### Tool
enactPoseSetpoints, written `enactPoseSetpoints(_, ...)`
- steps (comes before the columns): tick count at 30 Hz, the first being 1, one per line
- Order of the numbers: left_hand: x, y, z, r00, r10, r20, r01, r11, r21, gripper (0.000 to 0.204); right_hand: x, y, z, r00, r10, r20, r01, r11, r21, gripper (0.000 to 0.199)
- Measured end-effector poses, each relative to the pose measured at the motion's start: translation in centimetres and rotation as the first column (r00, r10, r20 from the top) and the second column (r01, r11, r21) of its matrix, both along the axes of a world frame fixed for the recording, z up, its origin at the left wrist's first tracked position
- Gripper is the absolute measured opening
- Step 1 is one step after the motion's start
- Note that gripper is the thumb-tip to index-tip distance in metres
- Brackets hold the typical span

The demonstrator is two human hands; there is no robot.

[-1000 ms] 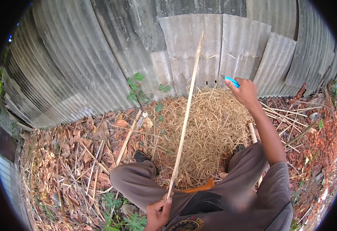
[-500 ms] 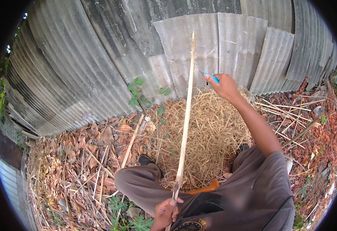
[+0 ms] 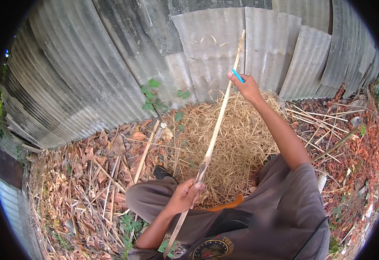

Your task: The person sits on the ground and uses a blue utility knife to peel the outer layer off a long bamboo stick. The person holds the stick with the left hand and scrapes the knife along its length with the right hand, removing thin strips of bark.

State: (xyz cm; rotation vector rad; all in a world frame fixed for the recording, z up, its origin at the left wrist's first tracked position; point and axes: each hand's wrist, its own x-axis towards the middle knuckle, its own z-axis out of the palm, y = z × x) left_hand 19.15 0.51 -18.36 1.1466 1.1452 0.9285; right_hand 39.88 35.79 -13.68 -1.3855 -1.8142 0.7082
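Observation:
A long pale wooden strip (image 3: 219, 125), likely bamboo, slants from my lap up toward the metal wall. Near its dark, scorched-looking mark, my left hand (image 3: 185, 196) is closed around it. My right hand (image 3: 248, 89) grips a blue-handled knife (image 3: 238, 76) beside the strip's upper part; the blade is hidden or too small to make out. Thin curled fibres cling near the strip's far tip. A loose curled shaving (image 3: 214, 40) shows against the wall. Below, a heap of straw-coloured shavings (image 3: 237, 134) lies between my legs.
A corrugated metal wall (image 3: 107, 86) stands close ahead. Dry leaves (image 3: 90, 169) and thin sticks cover the ground at left; more pale strips (image 3: 317, 119) lie at right. A leafy plant (image 3: 150, 95) grows by the wall. An orange curved object (image 3: 224, 204) rests by my lap.
My left hand has moved up and forward with the strip, whose far tip has swung right. The knife hand has come up against the strip. A curled shaving now shows near the wall.

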Motion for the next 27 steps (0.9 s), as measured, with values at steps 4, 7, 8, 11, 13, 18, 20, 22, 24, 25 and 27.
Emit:
enactPoseSetpoints(4, -1.2, 3.3, -0.9, 0.999, -0.034, 0.016, 0.034, 0.999, 0.0, 0.03, -0.6, 0.3, -0.2, 0.916, 0.027, -0.4, -0.116, 0.973, -0.199, 0.044)
enactPoseSetpoints(7, -0.9, 5.3, -0.6, 0.998, -0.054, -0.023, 0.053, 0.997, -0.048, 0.029, -1.2, 1.4, -0.2, 0.817, -0.075, -0.572, -0.135, 0.939, -0.316, 0.038)
enactPoseSetpoints(8, -0.3, 5.6, -0.1, 0.996, -0.077, -0.033, 0.075, 0.996, -0.052, 0.029, -0.9, 1.9, -0.4, 0.816, -0.105, -0.569, -0.111, 0.937, -0.333, 0.038)
enactPoseSetpoints(11, 0.8, 5.4, 0.4, 0.995, -0.094, -0.047, 0.093, 0.995, -0.02, 0.029, -0.6, 2.3, -1.3, 0.811, -0.146, -0.567, -0.097, 0.922, -0.375, 0.039)
enactPoseSetpoints(13, 0.5, 5.4, 0.2, 0.992, -0.079, -0.098, 0.08, 0.997, 0.004, 0.029, -0.9, 1.5, -1.8, 0.777, -0.126, -0.617, -0.183, 0.892, -0.412, 0.04)
enactPoseSetpoints(18, 0.0, 5.2, 0.6, 0.996, -0.036, -0.084, 0.036, 0.999, 0.005, 0.031, -3.4, -0.4, -1.8, 0.721, -0.03, -0.692, -0.293, 0.892, -0.344, 0.029)
enactPoseSetpoints(20, 1.5, 5.6, 1.6, 0.997, -0.05, -0.059, 0.05, 0.999, 0.005, 0.031, -3.1, 0.1, -1.2, 0.678, -0.048, -0.733, -0.282, 0.905, -0.32, 0.027)
enactPoseSetpoints(22, 3.1, 5.5, 3.8, 0.997, -0.061, -0.044, 0.06, 0.998, -0.008, 0.029, -2.0, 0.5, 0.0, 0.694, -0.056, -0.718, -0.231, 0.927, -0.295, 0.028)
enactPoseSetpoints(24, 3.4, 4.8, 5.7, 0.996, -0.059, -0.072, 0.059, 0.998, -0.008, 0.028, -1.7, -0.1, 1.4, 0.651, -0.047, -0.757, -0.185, 0.958, -0.218, 0.028)
enactPoseSetpoints(25, 3.3, 4.6, 6.1, 0.995, -0.062, -0.084, 0.061, 0.998, -0.008, 0.027, -1.4, -0.4, 2.0, 0.656, -0.038, -0.754, -0.161, 0.969, -0.189, 0.028)
enactPoseSetpoints(27, 1.5, 3.7, 5.0, 0.986, -0.049, -0.16, 0.056, 0.998, 0.038, 0.025, -1.7, -2.3, 4.6, 0.663, -0.008, -0.749, -0.126, 0.985, -0.122, 0.028)
